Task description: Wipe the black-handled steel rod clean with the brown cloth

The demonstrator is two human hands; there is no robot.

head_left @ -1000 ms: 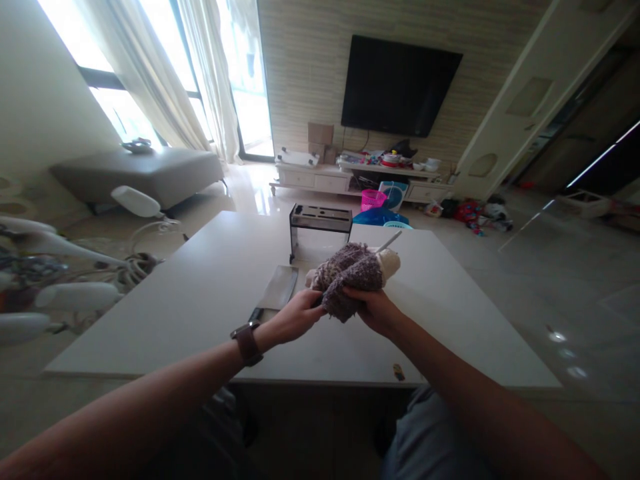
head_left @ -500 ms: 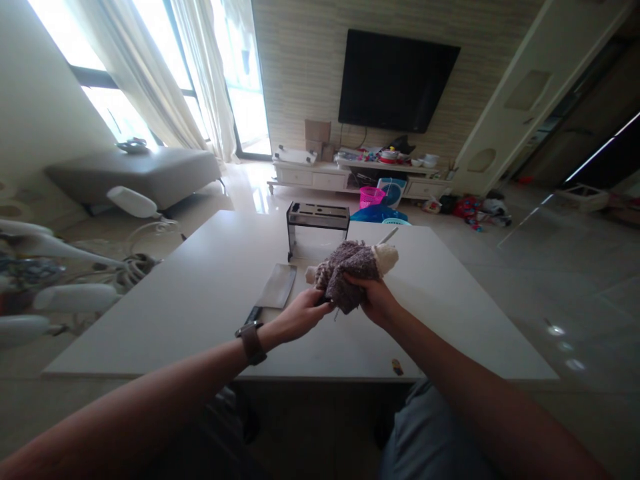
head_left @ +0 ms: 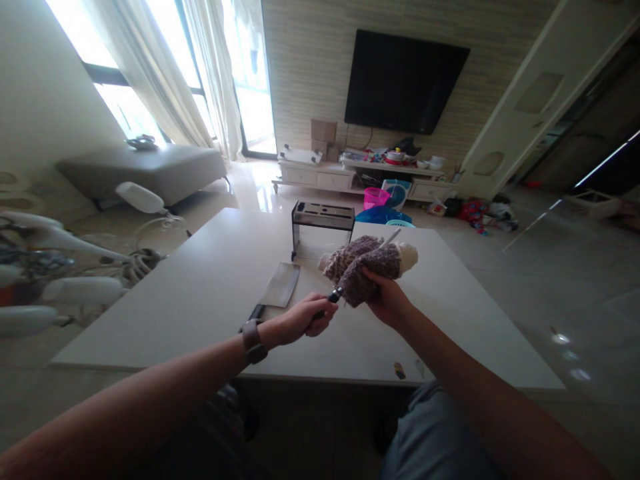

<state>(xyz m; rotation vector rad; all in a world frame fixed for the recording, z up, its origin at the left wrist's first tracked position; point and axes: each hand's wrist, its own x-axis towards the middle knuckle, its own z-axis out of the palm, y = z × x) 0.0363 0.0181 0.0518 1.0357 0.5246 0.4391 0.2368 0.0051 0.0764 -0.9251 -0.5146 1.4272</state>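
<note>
My left hand (head_left: 316,316) is closed around the black handle of a slim knife (head_left: 334,294). Most of its blade is hidden by a grey-brown and cream fluffy cloth (head_left: 357,273); a narrow metal end shows past the cloth at the upper right. The cloth is folded over the blade, and my right hand (head_left: 387,297) grips it from the near side, thumb on top. To the left, a wide cleaver (head_left: 281,285) lies flat on the white table (head_left: 200,293), its black handle partly behind my left wrist. Behind the cloth stands a knife block (head_left: 323,215) with slots in its dark-edged top.
Near the table's front edge lies a small yellow and dark object (head_left: 399,371), with a faint pale item beside it. White lamp-like shades (head_left: 75,289) crowd the left side. Beyond the table are a pink basket (head_left: 375,198), a low cabinet (head_left: 315,176) and a grey bench (head_left: 145,170).
My left hand has drawn slightly down and away from the cloth, so the knife's handle and collar now show. The cloth and right hand have shifted a little right in view.
</note>
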